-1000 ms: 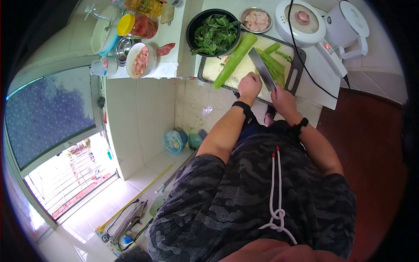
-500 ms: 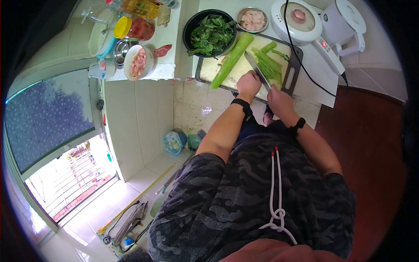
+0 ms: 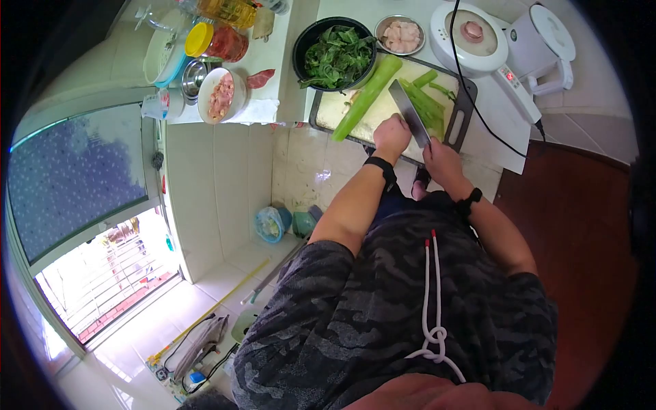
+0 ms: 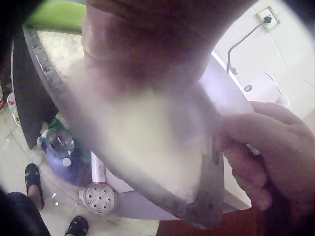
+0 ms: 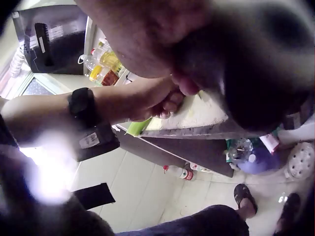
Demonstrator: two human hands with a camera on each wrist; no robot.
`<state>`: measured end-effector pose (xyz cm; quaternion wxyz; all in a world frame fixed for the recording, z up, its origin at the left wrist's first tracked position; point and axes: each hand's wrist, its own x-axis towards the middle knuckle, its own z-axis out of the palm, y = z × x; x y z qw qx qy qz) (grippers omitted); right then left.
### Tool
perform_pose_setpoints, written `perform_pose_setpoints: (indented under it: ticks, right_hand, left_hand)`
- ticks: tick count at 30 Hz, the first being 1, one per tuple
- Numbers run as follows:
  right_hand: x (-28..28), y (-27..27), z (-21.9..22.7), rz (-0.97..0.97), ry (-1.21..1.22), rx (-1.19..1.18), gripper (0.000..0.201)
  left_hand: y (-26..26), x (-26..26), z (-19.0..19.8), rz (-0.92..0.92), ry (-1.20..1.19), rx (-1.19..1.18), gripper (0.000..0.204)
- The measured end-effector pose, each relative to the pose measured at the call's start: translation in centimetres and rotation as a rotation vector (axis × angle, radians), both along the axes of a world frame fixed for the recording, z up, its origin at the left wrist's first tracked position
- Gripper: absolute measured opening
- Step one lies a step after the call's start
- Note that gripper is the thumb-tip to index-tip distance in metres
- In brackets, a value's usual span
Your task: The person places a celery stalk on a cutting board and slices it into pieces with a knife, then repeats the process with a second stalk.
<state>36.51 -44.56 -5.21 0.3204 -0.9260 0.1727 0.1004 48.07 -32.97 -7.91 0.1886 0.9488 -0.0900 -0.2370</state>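
Note:
My right hand (image 3: 444, 160) grips the handle of a broad kitchen knife (image 3: 408, 113), whose blade slants up and left over the cutting board (image 3: 383, 106). To the blade's left, my left hand (image 3: 392, 135) stays close beside it. Its fingers (image 5: 169, 104) are curled down at the board in the right wrist view; I cannot tell whether they hold anything. Sliced green celtuce (image 3: 429, 106) lies on the blade's right side. A long, thick peeled celtuce stem (image 3: 367, 99) rests diagonally on the board's left part.
Behind the board stand a black pot of leafy greens (image 3: 336, 58), a metal bowl of pale meat (image 3: 400, 34) and a white cooker (image 3: 470, 63) with a trailing black cord (image 3: 471, 109). A bowl of chopped meat (image 3: 237, 99) sits at the left counter's edge.
The knife blade swung upright, nearly edge-on, half a second ago and now leans again with its flat side showing. The left hand has stayed beside the blade.

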Motion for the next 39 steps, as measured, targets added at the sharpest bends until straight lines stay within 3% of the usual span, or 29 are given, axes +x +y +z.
perform_pose_setpoints:
  ticks: [11, 23, 29, 39]
  right_hand:
    - [-2.7, -0.5, 0.7, -0.022, -0.013, 0.063, 0.023]
    - [-2.2, -0.1, 2.1, 0.026, 0.022, 0.037, 0.023]
    - [-2.6, -0.7, 1.3, -0.02, 0.005, 0.066, 0.024]
    - [-2.5, -0.6, 1.7, -0.024, 0.001, 0.037, 0.023]
  left_hand:
    - [0.7, -0.6, -0.6, 0.05, -0.028, -0.024, 0.032]
    - [0.9, -0.3, -0.5, 0.02, -0.086, -0.05, 0.029]
    - [0.9, 0.1, 0.0, 0.022, 0.023, -0.012, 0.033]
    - [1.0, -0.5, -0.6, 0.029, -0.075, -0.062, 0.03]
